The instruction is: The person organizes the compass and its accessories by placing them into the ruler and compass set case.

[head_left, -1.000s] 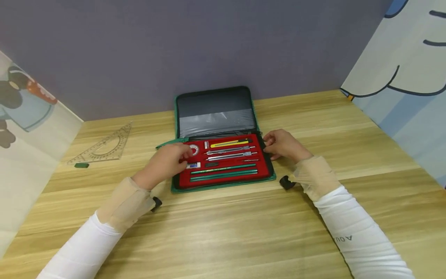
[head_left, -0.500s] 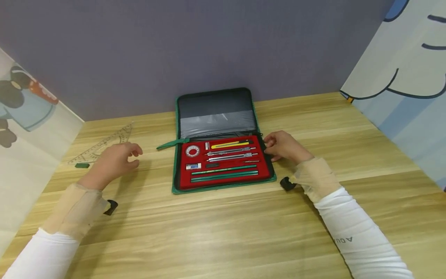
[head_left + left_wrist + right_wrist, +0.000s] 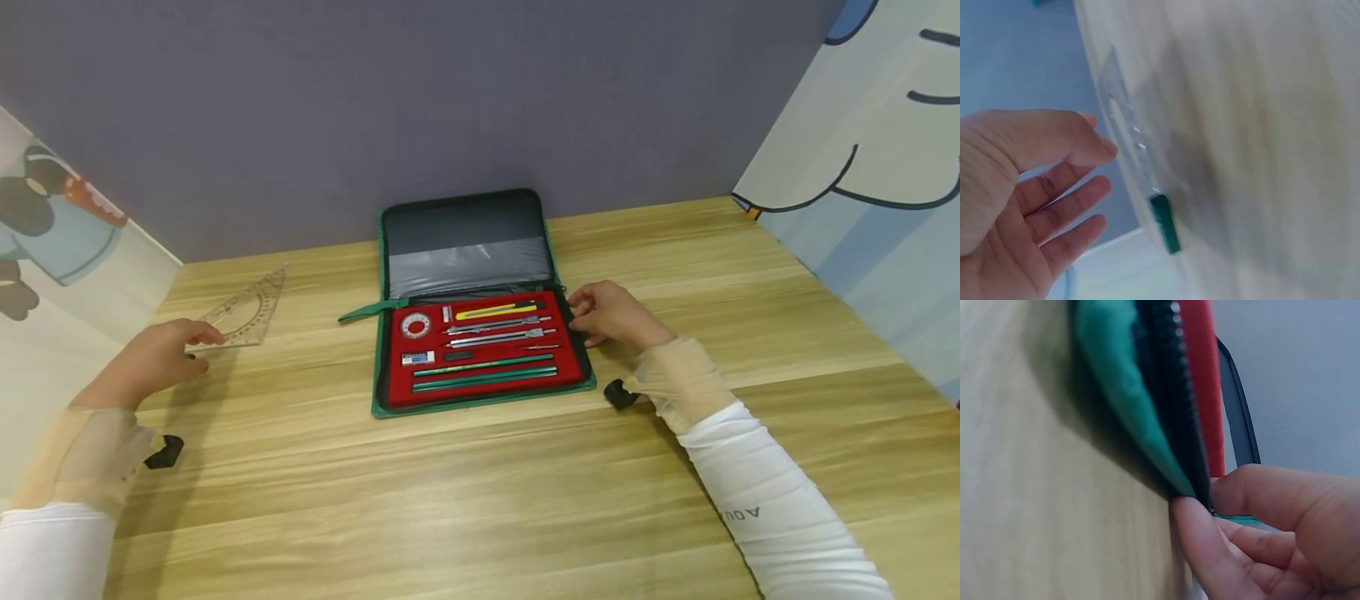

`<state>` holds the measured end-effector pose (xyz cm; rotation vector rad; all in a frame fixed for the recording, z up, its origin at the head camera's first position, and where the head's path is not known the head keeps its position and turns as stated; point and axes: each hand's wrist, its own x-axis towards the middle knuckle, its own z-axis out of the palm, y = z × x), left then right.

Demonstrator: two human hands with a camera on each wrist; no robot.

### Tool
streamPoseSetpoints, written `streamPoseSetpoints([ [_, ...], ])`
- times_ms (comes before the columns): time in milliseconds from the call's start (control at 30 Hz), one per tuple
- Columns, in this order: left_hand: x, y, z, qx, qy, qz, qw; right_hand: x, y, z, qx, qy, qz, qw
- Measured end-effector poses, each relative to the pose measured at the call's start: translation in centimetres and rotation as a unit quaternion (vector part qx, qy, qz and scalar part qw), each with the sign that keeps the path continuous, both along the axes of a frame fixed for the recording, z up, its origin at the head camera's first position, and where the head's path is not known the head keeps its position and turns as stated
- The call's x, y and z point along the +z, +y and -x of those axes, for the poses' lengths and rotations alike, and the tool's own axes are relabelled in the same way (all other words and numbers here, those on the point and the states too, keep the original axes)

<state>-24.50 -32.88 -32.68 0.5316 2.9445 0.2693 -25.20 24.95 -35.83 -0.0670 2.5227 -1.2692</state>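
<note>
My left hand (image 3: 153,358) hovers at the left over a small green block (image 3: 1165,224), its fingers loosely bent with nothing between them. Beside the block lies a clear plastic set square (image 3: 258,321), partly covered by the hand in the head view. A green zip case (image 3: 480,407) lies unfolded at mid-table, its red tray (image 3: 487,346) facing up. My right hand (image 3: 618,315) pinches the case's right edge between thumb and finger; the right wrist view shows the zip edge (image 3: 1175,394) there.
In the tray sit a yellow cutter (image 3: 495,312), silver compasses (image 3: 498,337), green pencils (image 3: 483,379), an eraser (image 3: 417,358) and a white ring-shaped disc (image 3: 415,326). A green strap (image 3: 363,312) sticks out left. A grey wall (image 3: 450,108) stands behind the table.
My left hand has moved left from the tray, across the wood, to the green block and set square. The right hand has stayed at the case's edge.
</note>
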Motion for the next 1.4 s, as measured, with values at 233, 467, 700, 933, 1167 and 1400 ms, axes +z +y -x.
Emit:
streamPoseSetpoints([
  [233, -0.6, -2.4, 0.1, 0.034, -0.01, 0.013, 0.9993, 0.0, -0.1, 0.1, -0.004, -0.003, 0.008, 1.0],
  [467, -1.3, -3.7, 0.1, 0.059, -0.009, 0.004, 0.9982, 0.0, -0.1, 0.1, -0.003, -0.005, 0.01, 1.0],
  [700, -1.5, -4.2, 0.0, 0.084, 0.004, -0.004, 0.9964, 0.1, -0.1, 0.0, -0.006, -0.01, 0.009, 1.0],
  [933, -1.7, -4.3, 0.1, 0.108, 0.001, -0.014, 0.9941, 0.1, -0.1, 0.1, -0.003, -0.01, 0.009, 1.0],
  [1167, -1.5, -3.0, 0.2, 0.106, 0.022, -0.024, 0.9939, 0.0, -0.1, 0.1, -0.003, -0.006, 0.007, 1.0],
  [1400, -0.7, 0.7, 1.0, 0.078, 0.022, -0.028, 0.9963, 0.0, -0.1, 0.0, -0.008, -0.007, 0.007, 1.0],
])
